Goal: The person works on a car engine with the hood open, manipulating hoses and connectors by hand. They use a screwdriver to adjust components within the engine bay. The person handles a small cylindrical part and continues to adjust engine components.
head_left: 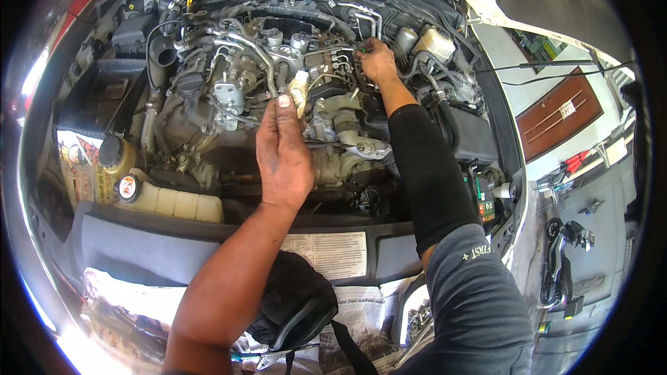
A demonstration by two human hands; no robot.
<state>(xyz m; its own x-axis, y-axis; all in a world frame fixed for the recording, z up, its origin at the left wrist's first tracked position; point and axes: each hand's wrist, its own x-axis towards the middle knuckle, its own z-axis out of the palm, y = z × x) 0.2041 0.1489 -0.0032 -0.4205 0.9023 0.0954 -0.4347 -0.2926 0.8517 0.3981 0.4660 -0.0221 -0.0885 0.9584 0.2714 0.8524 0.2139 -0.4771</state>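
My left hand (pixel 286 160) is raised over the front of the engine (pixel 240 94), closed around a pale, crumpled, narrow piece (pixel 299 92) that sticks up past the thumb. Whether it is a cloth or a squeezed tube I cannot tell. Farther back and to the right, my right hand (pixel 379 62) reaches down at the engine's rear right side. Its fingers are closed by a small green spot (pixel 362 50), and a thin metal rod or pipe runs left from there. What the fingertips grip is mostly hidden.
A cream coolant tank (pixel 174 200) stands at the front left, a pale fluid reservoir (pixel 435 44) at the back right. Newspaper (pixel 361 312) covers the front edge under a black bag (pixel 295 298) and a tray of metal parts (pixel 417 316). The raised hood (pixel 549 7) overhangs the right side.
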